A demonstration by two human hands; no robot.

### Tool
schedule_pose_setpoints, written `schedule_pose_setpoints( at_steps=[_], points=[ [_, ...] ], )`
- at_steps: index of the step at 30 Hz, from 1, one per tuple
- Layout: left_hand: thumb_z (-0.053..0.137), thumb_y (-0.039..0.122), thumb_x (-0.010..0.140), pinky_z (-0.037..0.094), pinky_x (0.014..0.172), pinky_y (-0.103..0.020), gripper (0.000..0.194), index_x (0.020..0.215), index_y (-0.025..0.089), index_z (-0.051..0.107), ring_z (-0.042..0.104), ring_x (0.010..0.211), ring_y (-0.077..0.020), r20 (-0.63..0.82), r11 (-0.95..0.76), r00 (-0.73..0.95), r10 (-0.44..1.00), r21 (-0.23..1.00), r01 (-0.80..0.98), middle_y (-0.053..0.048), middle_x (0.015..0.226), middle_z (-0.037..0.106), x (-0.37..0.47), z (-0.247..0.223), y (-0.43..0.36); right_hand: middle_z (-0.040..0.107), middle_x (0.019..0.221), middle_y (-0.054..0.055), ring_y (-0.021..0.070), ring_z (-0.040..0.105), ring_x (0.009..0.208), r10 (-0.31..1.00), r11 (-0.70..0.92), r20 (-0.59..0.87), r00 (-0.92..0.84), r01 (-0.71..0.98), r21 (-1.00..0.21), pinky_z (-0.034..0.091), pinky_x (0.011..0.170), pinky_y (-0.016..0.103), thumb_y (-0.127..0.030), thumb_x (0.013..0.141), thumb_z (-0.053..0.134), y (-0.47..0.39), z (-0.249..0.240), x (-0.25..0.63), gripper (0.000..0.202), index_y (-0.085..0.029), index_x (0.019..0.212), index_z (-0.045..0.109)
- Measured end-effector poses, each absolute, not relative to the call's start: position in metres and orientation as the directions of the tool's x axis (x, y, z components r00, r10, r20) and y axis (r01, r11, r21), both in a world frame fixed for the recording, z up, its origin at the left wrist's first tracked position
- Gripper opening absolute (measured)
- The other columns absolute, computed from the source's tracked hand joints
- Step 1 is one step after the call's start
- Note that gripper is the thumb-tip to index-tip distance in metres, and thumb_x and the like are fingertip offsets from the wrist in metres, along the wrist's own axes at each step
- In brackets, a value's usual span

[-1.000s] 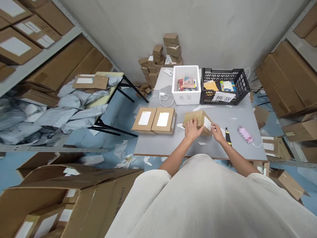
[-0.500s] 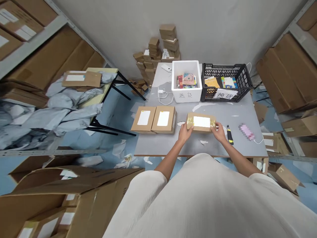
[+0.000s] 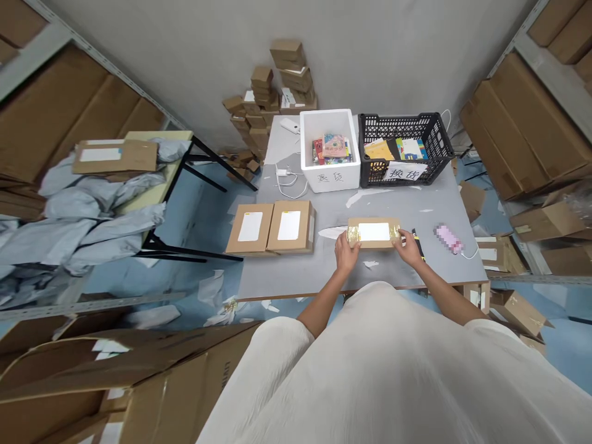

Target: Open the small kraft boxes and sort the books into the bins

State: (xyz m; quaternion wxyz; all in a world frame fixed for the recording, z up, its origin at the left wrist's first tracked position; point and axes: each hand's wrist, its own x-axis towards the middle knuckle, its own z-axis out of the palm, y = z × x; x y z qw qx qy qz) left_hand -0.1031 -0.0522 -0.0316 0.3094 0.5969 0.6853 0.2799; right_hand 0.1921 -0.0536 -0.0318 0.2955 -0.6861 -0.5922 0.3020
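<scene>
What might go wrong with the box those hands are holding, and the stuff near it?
The right hand, gripping one end of the cardboard box, is beside the black-and-yellow cutter. It might get nicked if the blade is out, but I can't see the blade. Also, the white cable from the pink thing reaches the edge of the table, so a snag might tug it off.

The carton was brown, its label white, its end tape yellowish gold. The bench was grey with a brown edge, the floor blue. Black characters marked the white tub; the black crate was latticed. The cutter showed black and yellow.
</scene>
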Motion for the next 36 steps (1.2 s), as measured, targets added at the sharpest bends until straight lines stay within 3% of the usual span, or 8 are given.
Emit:
schedule_pose_setpoints(
  at_steps=[4, 7, 12, 15, 19, 30, 36],
  points=[
    [0.052, 0.026, 0.108, 0.037, 0.131, -0.059, 0.046, 0.153, 0.025, 0.059, 0.043, 0.162, -0.0347, 0.069, -0.117, 0.094, 0.993, 0.622, 0.774, -0.017, 0.170, 0.050, -0.087, -0.017, -0.051, 0.065, 0.145, 0.017, 0.0275, 0.070, 0.104, 0.994, -0.103, -0.064, 0.085, 0.615, -0.781, 0.060, 0.104, 0.052, -0.060, 0.094, 0.067, -0.053, -0.030, 0.193, 0.067, -0.023, 0.150, 0.061],
    [0.049, 0.027, 0.110, 0.038, 0.131, -0.058, 0.042, 0.149, 0.026, 0.065, 0.047, 0.159, -0.0339, 0.077, -0.210, 0.203, 0.976, 0.563, 0.799, -0.015, 0.166, 0.056, -0.069, -0.009, -0.053, 0.065, 0.148, 0.017, 0.0259, 0.071, 0.102, 0.996, -0.090, -0.074, 0.052, 0.592, -0.801, 0.061, 0.102, 0.050, -0.061, 0.099, 0.062, -0.059, -0.031, 0.197, 0.066, -0.025, 0.154, 0.059],
    [0.050, 0.028, 0.109, 0.037, 0.129, -0.063, 0.046, 0.153, 0.026, 0.064, 0.047, 0.159, -0.0376, 0.050, -0.207, 0.210, 0.976, 0.493, 0.845, -0.016, 0.166, 0.058, -0.053, -0.009, -0.062, 0.069, 0.146, 0.017, 0.0279, 0.073, 0.109, 0.968, -0.241, -0.154, 0.197, 0.572, -0.784, 0.061, 0.101, 0.048, -0.054, 0.104, 0.051, -0.082, -0.047, 0.228, 0.057, -0.022, 0.150, 0.062],
    [0.048, 0.029, 0.111, 0.036, 0.130, -0.063, 0.047, 0.155, 0.026, 0.063, 0.045, 0.161, -0.0377, 0.050, -0.212, 0.214, 0.976, 0.470, 0.857, -0.016, 0.167, 0.057, -0.054, -0.011, -0.064, 0.067, 0.144, 0.021, 0.0304, 0.072, 0.111, 0.908, -0.408, -0.238, 0.344, 0.604, -0.684, 0.058, 0.108, 0.048, -0.045, 0.100, 0.053, -0.094, -0.064, 0.259, 0.052, -0.017, 0.140, 0.068],
    [0.047, 0.032, 0.111, 0.034, 0.132, -0.062, 0.048, 0.156, 0.025, 0.064, 0.045, 0.161, -0.0370, 0.055, -0.221, 0.221, 0.974, 0.466, 0.857, -0.017, 0.167, 0.057, -0.058, -0.013, -0.062, 0.067, 0.144, 0.020, 0.0319, 0.068, 0.121, 0.855, -0.518, -0.351, 0.383, 0.667, -0.536, 0.054, 0.113, 0.045, -0.039, 0.096, 0.056, -0.100, -0.084, 0.291, 0.050, -0.016, 0.138, 0.068],
    [0.047, 0.035, 0.112, 0.035, 0.133, -0.061, 0.046, 0.155, 0.028, 0.065, 0.045, 0.162, -0.0359, 0.015, -0.147, 0.160, 0.987, 0.480, 0.865, -0.016, 0.167, 0.057, -0.058, -0.024, -0.060, 0.053, 0.156, 0.019, 0.0369, 0.054, 0.142, 0.832, -0.505, -0.439, 0.339, 0.790, -0.346, 0.047, 0.115, 0.044, -0.053, 0.095, 0.070, -0.071, -0.113, 0.292, 0.075, -0.021, 0.158, 0.046],
    [0.052, 0.033, 0.111, 0.035, 0.134, -0.058, 0.045, 0.153, 0.027, 0.065, 0.045, 0.162, -0.0335, -0.003, -0.134, 0.155, 0.988, 0.481, 0.866, -0.016, 0.167, 0.056, -0.059, -0.024, -0.059, 0.054, 0.154, 0.019, 0.0370, 0.055, 0.140, 0.846, -0.482, -0.431, 0.313, 0.794, -0.370, 0.048, 0.114, 0.045, -0.039, 0.092, 0.070, -0.069, -0.116, 0.294, 0.071, -0.022, 0.157, 0.048]
  ],
)
